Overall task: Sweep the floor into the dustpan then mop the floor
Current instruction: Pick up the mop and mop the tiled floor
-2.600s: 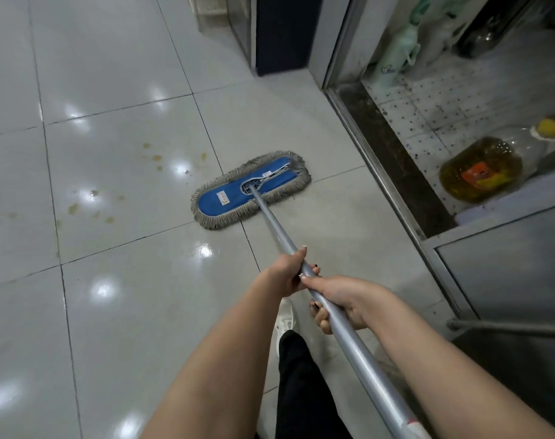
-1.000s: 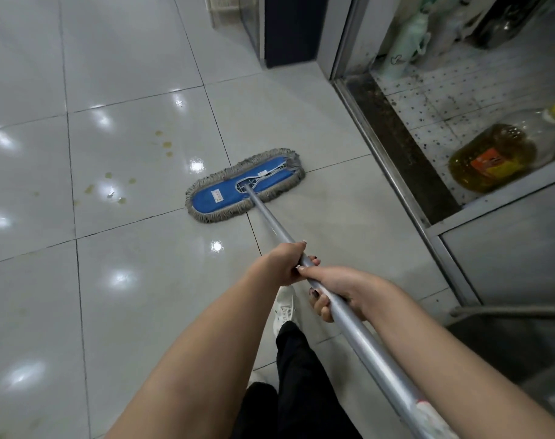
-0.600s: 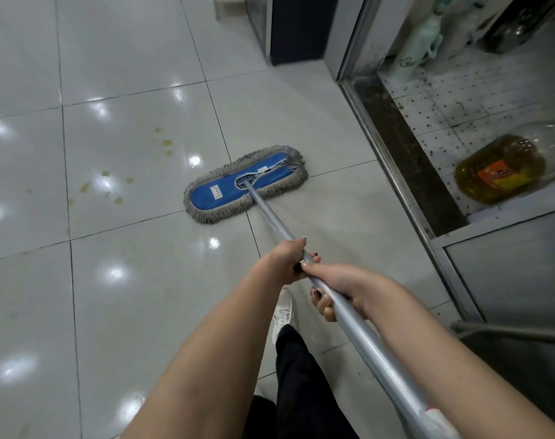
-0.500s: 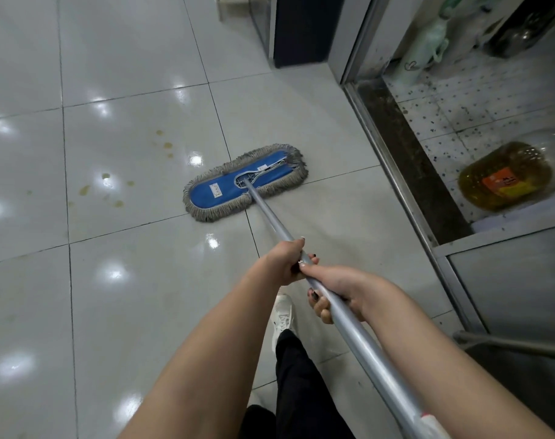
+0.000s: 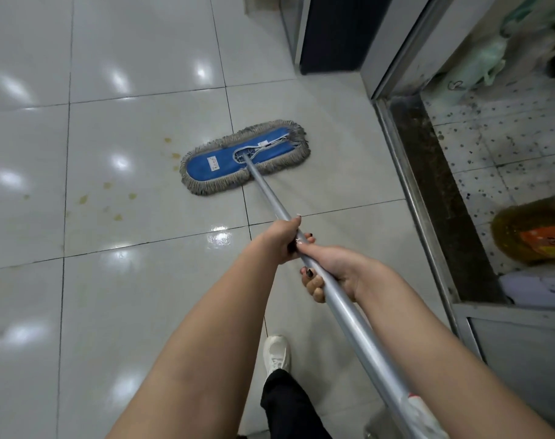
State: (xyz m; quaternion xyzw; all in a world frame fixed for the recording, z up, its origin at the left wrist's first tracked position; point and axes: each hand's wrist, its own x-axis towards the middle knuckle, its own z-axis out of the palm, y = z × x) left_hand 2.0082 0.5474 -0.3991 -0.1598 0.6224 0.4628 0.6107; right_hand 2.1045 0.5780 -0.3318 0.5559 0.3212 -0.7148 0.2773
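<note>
The flat blue mop head with grey cotton fringe (image 5: 244, 156) lies flat on the glossy white tile floor (image 5: 136, 312) at centre frame, just right of a scatter of yellow-brown spots (image 5: 111, 201) at left centre. Both hands grasp the silver metal mop pole (image 5: 267, 194). The left hand (image 5: 280, 240) wraps it higher in the frame, and the right hand (image 5: 330, 275) touches it just below, fingers curled under the pole. The step in hand is judged to be mopping. To do it well, steer the head leftward across the spots with the pad fully flat, press down through the leading hand, overlap each pass, and hold the fringe clear of the metal door threshold (image 5: 407, 185) at right.
</note>
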